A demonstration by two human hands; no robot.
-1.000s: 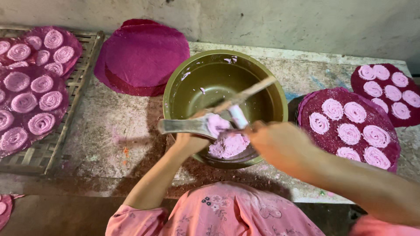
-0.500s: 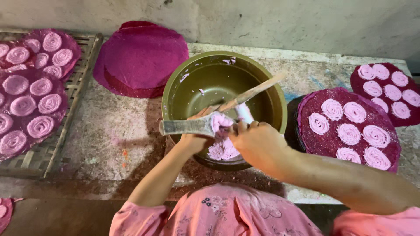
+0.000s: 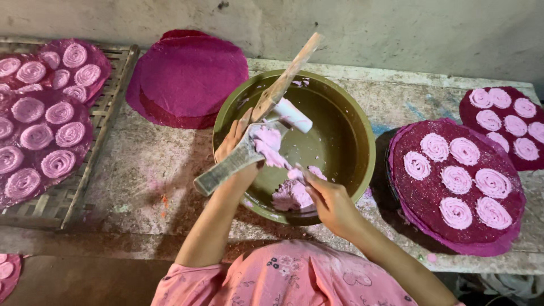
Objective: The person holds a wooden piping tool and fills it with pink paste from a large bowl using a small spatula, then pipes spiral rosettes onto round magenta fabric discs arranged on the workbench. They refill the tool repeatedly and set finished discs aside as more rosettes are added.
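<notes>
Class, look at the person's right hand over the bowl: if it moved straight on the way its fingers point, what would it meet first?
The right hand points up-left; it would probably first meet the pink paste on the tube; depth is uncertain.

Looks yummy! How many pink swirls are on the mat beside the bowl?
7 swirls on the mat: two at top, three across the middle, two at bottom. None look hidden.
</notes>
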